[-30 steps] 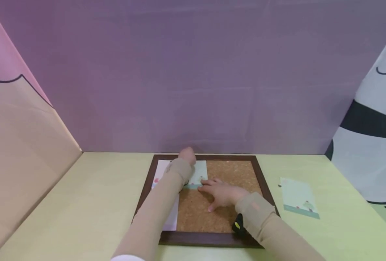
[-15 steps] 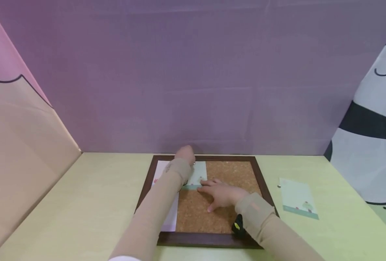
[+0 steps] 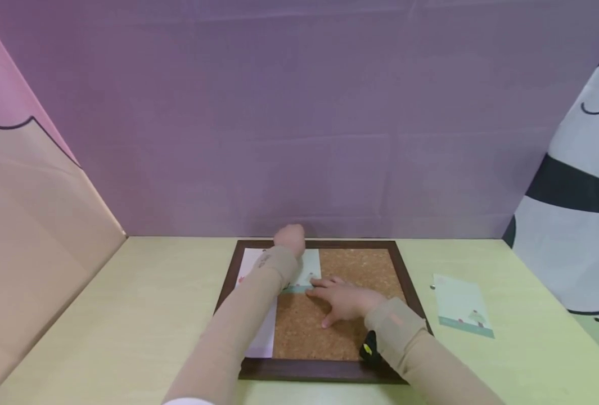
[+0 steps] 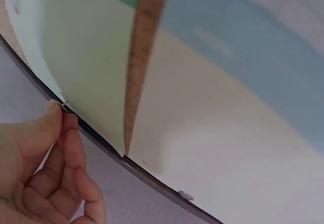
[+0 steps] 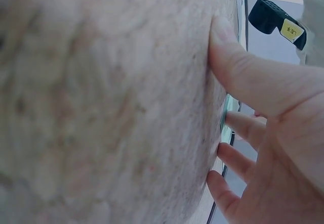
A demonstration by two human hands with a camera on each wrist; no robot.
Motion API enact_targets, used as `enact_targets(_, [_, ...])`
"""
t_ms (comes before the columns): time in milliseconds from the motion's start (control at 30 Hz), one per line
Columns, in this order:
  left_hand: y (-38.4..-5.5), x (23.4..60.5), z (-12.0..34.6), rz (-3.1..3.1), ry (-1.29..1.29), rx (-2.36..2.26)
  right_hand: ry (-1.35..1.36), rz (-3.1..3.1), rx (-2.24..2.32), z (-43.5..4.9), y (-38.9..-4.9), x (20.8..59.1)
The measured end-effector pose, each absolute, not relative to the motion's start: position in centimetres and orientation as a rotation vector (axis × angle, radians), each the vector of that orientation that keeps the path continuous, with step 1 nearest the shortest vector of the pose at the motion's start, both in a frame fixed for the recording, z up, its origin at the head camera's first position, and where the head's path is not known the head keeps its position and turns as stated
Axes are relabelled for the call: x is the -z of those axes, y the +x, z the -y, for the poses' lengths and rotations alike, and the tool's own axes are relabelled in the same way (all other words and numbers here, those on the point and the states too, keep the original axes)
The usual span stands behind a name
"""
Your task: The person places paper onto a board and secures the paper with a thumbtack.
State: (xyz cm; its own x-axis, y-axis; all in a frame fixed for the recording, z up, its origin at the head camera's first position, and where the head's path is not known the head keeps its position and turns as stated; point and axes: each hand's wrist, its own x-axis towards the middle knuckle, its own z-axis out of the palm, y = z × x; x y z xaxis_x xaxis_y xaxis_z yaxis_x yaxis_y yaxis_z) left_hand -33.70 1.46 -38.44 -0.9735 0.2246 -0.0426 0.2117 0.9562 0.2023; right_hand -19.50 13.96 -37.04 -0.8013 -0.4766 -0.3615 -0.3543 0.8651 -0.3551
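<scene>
A cork board [image 3: 355, 349] with a dark wooden frame lies on the table. On its upper part is a pale card with a green bottom band [image 3: 310, 264], and a white card [image 3: 262, 340] runs down its left side. At the board's far edge my left hand [image 3: 290, 240] pinches a thumbtack [image 4: 65, 106] between thumb and fingers, the pin right at the pale card's top edge. My right hand [image 3: 343, 300] rests spread on the cork, fingertips at that card's lower right corner. Another thumbtack [image 4: 186, 195] sits at the white card's top edge.
To the right of the board, a second green-banded card [image 3: 463, 301] lies on the table, with a small shiny tack [image 3: 433, 287] beside it. A purple cloth backdrop [image 3: 299, 124] rises just behind the board. A black wrist camera [image 3: 369, 347] hangs under the right wrist.
My left hand shifts slightly at the board's far edge. A small shiny spot beside it half a second ago is now out of sight. My right hand stays in place.
</scene>
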Motion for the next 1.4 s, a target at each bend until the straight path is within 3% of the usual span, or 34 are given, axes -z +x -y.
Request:
enact_targets(933, [-34.08,38.37,-0.65,-2.968,0.136,-0.516,-0.628,-2.588,0.400,-14.20,-19.62,37.44])
enact_targets(1400, [-34.41,38.86,-1.05,-3.017,0.180,-0.486,-0.637,-2.594,0.405,-14.53,-19.61,37.64])
